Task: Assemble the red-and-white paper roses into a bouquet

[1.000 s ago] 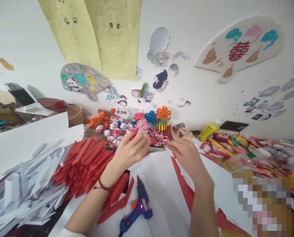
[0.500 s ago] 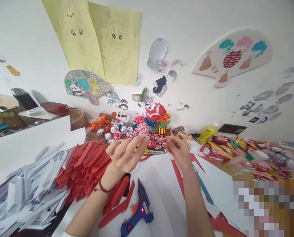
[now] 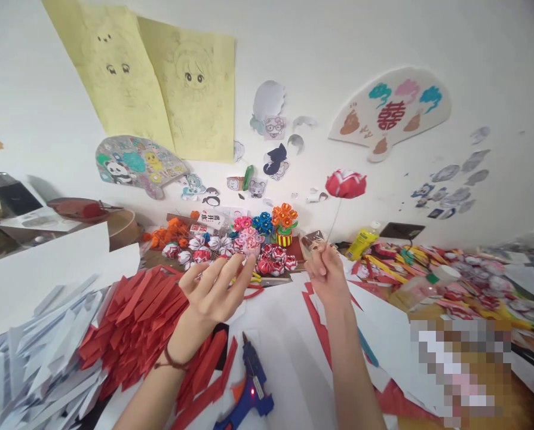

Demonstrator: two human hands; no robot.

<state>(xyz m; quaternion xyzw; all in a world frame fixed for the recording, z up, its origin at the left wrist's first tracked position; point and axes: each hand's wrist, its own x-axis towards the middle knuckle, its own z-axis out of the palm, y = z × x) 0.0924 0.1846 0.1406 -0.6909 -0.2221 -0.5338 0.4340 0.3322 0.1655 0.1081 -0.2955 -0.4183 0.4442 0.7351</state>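
My right hand (image 3: 326, 272) pinches the thin stem of a red and white paper flower (image 3: 346, 184). The bloom stands above that hand against the wall, tilted slightly to the right. Raised to the left, my left hand (image 3: 220, 289) has its fingers spread and loosely bent, and I see nothing in it. A blue glue gun (image 3: 253, 376) with a lit red light lies on white paper below and between the hands. Red folded paper strips (image 3: 137, 322) are heaped beside my left forearm, with white paper strips (image 3: 43, 358) farther left.
At the back stand finished paper flowers (image 3: 249, 239) in several colours. A yellow bottle (image 3: 362, 240) is against the wall, and a clear bottle (image 3: 423, 288) lies among coloured strips at right. A blue tool or ruler (image 3: 368, 347) shows beside my right forearm.
The flower has moved right, away from between the hands, and my right hand now holds it by its stem. My left hand has shifted slightly left and down as the view turned right.
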